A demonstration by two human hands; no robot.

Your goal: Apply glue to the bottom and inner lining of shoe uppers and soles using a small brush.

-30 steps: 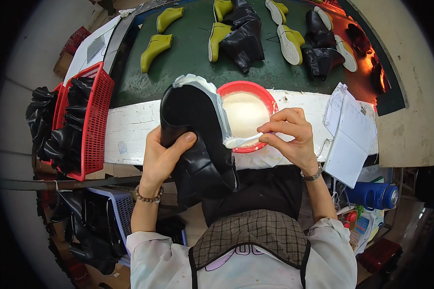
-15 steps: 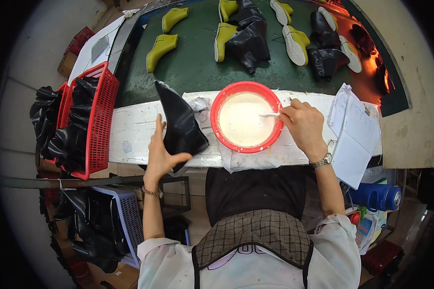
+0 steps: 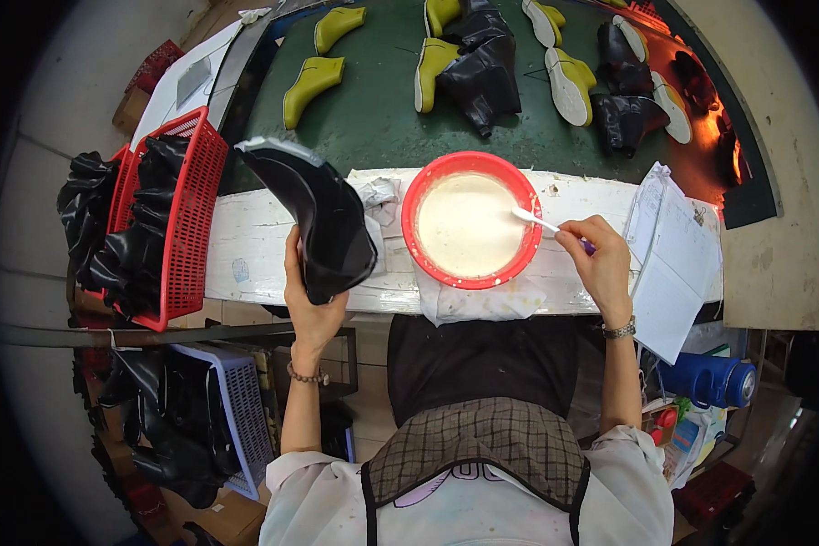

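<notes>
Left hand (image 3: 317, 314) is closed around the lower end of a black boot (image 3: 328, 218), thumb partly hidden. Boot is tilted, left of the red bowl (image 3: 411, 227) and apart from it, a whitish band along its far edge. Right hand (image 3: 602, 264) pinches a small brush (image 3: 539, 219) between thumb and fingers; brush head is over the bowl's right side, can't tell if it touches the white liquid (image 3: 464, 223). Bowl sits on the white bench (image 3: 237, 232), crumpled cloth (image 3: 382, 200) between boot and bowl. Papers (image 3: 673, 296) lie right of the right hand. Yellow-green shoe (image 3: 313, 91) on the green belt (image 3: 373, 127) beyond.
</notes>
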